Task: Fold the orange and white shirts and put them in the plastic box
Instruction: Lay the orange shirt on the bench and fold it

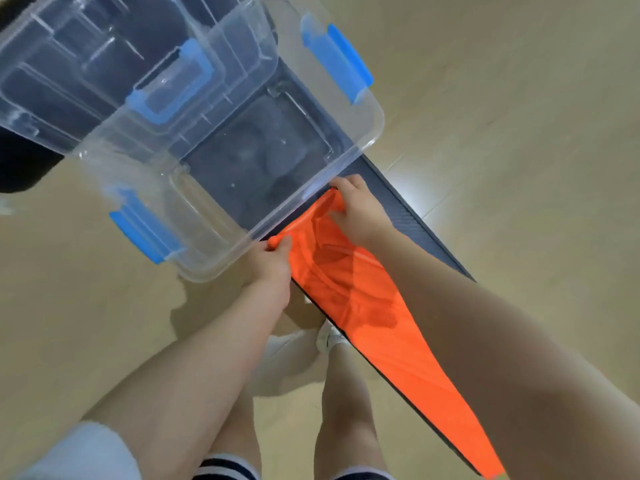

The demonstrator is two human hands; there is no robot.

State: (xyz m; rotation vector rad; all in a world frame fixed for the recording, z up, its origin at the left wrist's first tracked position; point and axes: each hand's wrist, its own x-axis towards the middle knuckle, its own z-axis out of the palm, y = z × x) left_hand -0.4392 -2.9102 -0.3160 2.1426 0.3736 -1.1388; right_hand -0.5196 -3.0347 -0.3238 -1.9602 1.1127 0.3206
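Note:
An orange shirt (367,299) lies stretched along a dark table (419,230), running from the box toward the lower right. My left hand (273,261) pinches its near top corner beside the box rim. My right hand (356,209) grips the far top corner, fingers curled into the cloth. The clear plastic box (360,147) with blue latches stands open on the table just beyond both hands, with nothing inside it. No white shirt is in view.
The box's clear lid (62,74) with a blue latch lies behind the box at upper left. Beige tiled floor (519,133) surrounds the narrow table. My legs and white shoes (294,355) stand below the table's edge.

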